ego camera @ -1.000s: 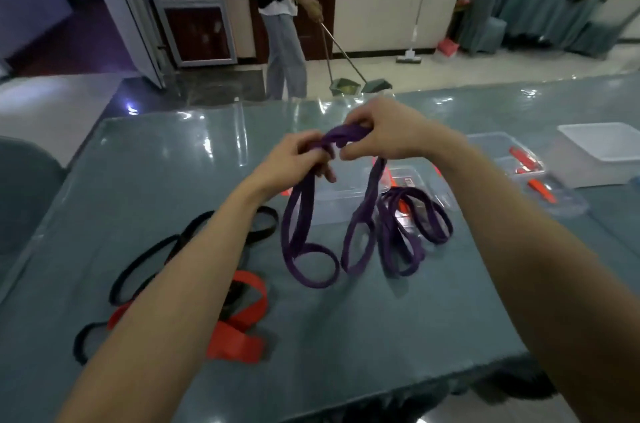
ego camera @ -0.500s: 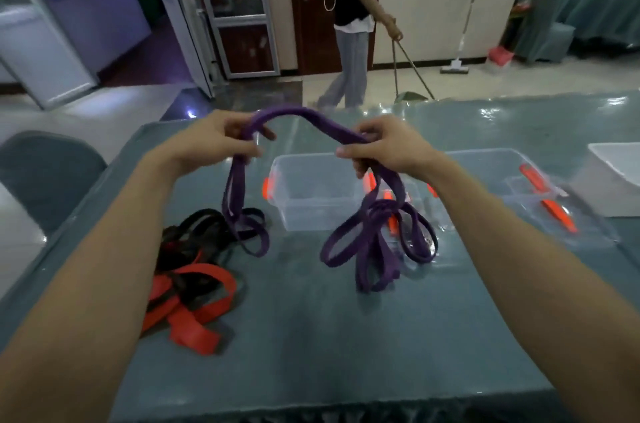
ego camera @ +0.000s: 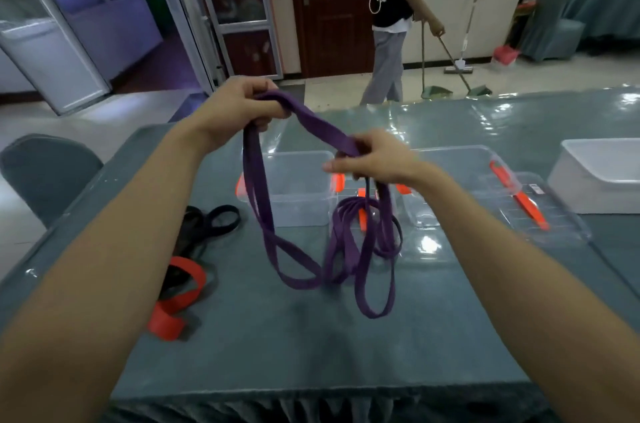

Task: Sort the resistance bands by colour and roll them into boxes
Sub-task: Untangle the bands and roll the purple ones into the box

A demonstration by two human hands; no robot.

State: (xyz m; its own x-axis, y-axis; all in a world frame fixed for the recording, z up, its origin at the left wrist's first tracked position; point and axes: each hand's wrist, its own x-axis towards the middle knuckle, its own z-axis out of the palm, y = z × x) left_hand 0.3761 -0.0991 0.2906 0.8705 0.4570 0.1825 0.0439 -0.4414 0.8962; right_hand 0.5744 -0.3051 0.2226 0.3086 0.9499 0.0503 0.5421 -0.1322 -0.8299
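A purple resistance band (ego camera: pixel 311 126) stretches between my two hands above the table. My left hand (ego camera: pixel 239 107) grips one end, held higher and further back. My right hand (ego camera: pixel 374 159) pinches the band lower down, over the boxes. Long purple loops (ego camera: pixel 346 249) hang from both hands and touch the tabletop. An orange-red band (ego camera: pixel 180 298) and black bands (ego camera: pixel 207 221) lie in a heap at the left. A clear box (ego camera: pixel 298 194) with orange clasps stands behind the loops.
A second clear box (ego camera: pixel 464 166) and a clear lid with orange clips (ego camera: pixel 540 214) lie at the right. A white tub (ego camera: pixel 602 176) stands far right. A grey chair (ego camera: pixel 45 169) is at the table's left. A person (ego camera: pixel 391 24) sweeps the floor beyond the table.
My left hand has risen and moved toward the middle with its end of the purple band. The hanging loops have swung inward, and my right hand has dropped a little.
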